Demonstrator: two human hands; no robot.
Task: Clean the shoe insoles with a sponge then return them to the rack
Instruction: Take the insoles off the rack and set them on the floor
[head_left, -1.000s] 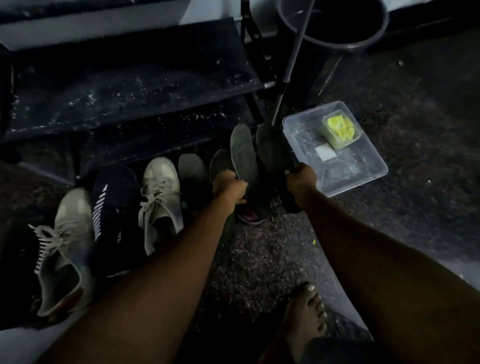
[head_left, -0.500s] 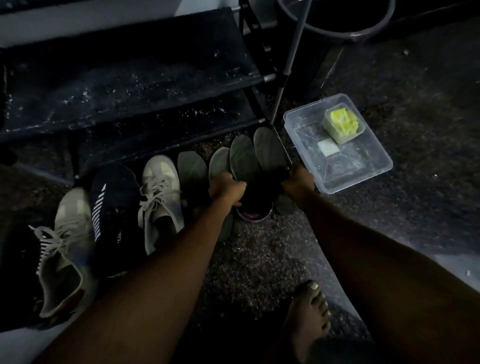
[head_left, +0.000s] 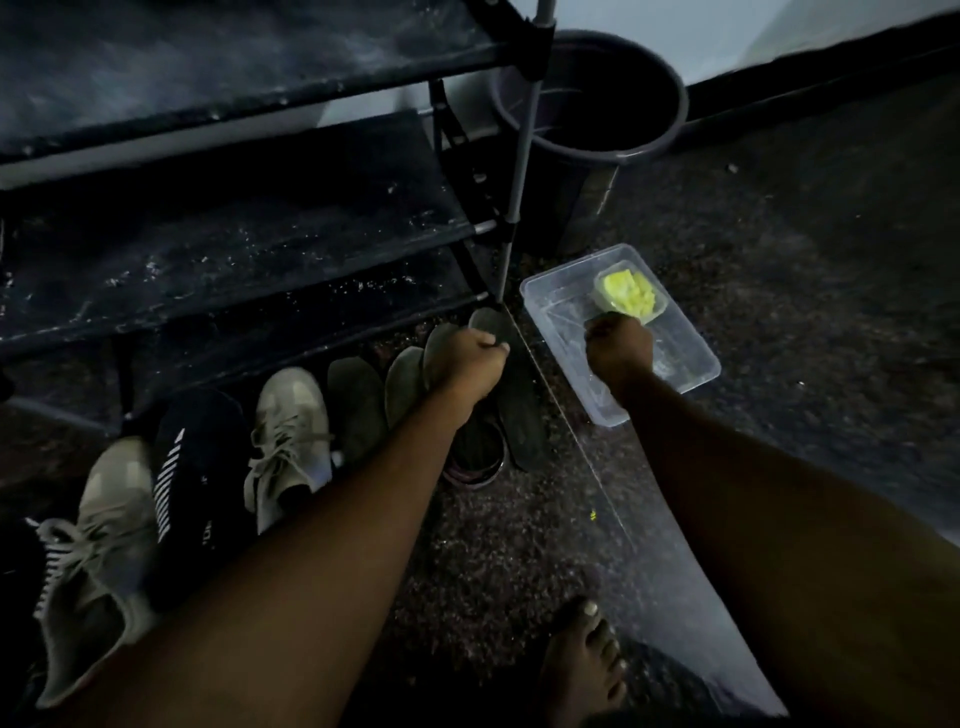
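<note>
Insoles lean in a row on the floor at the foot of the rack. Left hand: grip closed round one insole, upright. Right hand: fingers curled over the clear tray, just beside the yellow sponge; whether it holds anything, cannot tell. Advice: squeeze sponge damp, brace insole, wipe lengthwise.

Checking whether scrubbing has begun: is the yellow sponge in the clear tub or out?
In. The yellow sponge lies within the walls of the clear tub, at its far end; the right hand is curled just beside it.
</note>
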